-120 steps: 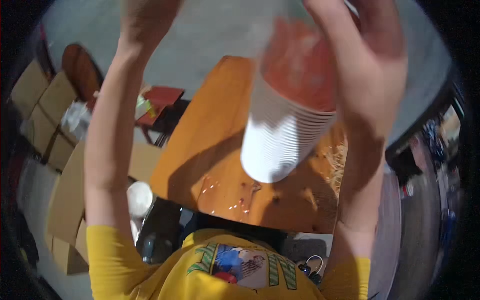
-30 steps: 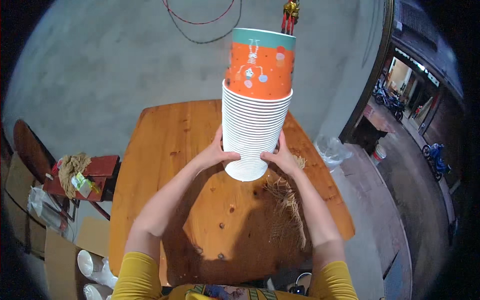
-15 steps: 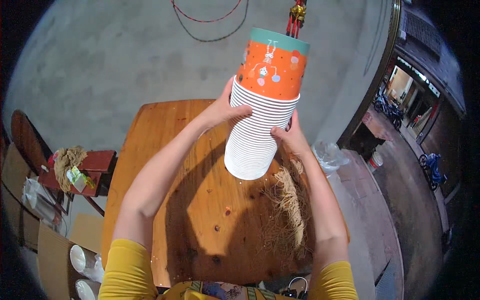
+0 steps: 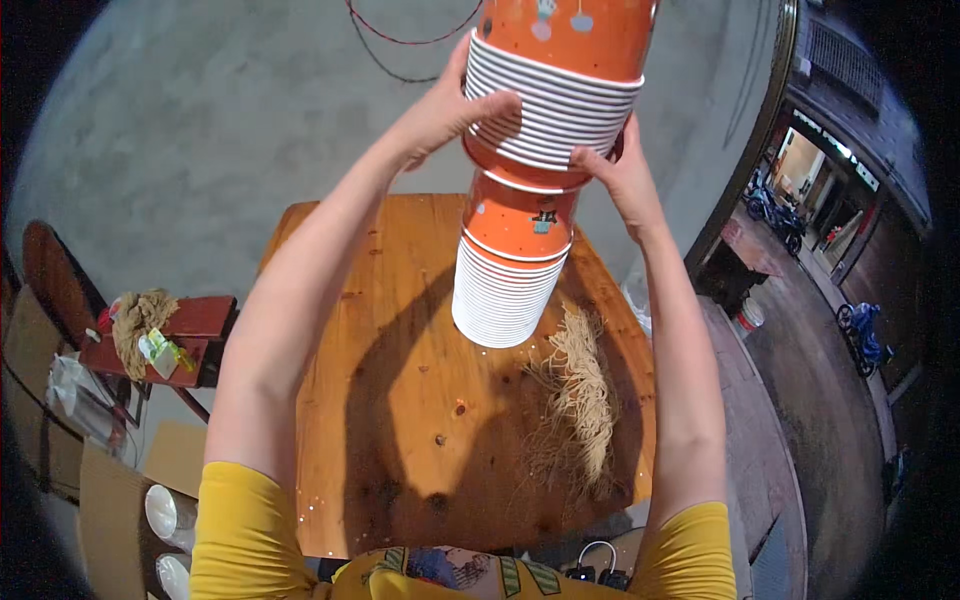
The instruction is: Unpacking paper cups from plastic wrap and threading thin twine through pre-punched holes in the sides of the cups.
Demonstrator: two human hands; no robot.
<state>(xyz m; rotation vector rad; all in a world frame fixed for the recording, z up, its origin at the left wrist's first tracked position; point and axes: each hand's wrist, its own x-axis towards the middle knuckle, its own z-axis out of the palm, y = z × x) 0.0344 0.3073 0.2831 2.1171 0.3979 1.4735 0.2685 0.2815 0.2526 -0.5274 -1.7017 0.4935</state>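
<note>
A tall stack of orange paper buckets with white rims [image 4: 555, 105] is gripped between my two hands, high above the table. My left hand [image 4: 455, 110] wraps its left side, thumb across the white rims. On the opposite side my right hand [image 4: 620, 175] clasps it, thumb on the lower rims. Under the held part, an orange bucket wall shows, then a lower stack of white rims [image 4: 508, 295] that reaches down over the wooden table [image 4: 420, 400]. Whether its bottom touches the tabletop I cannot tell. The upper end of the stack runs out of view.
A bundle of tan string [image 4: 580, 400] lies on the table's right side. At left, a dark red bench [image 4: 195, 325] carries more tan string and a small yellow-green packet. White cylinders [image 4: 165, 515] sit low at left. A grey wall stands behind; a street with motorbikes [image 4: 775, 220] lies right.
Both hands have lifted the upper part of the stack up and slightly right. The stack has drawn apart, baring orange bucket walls between the upper and lower rims.
</note>
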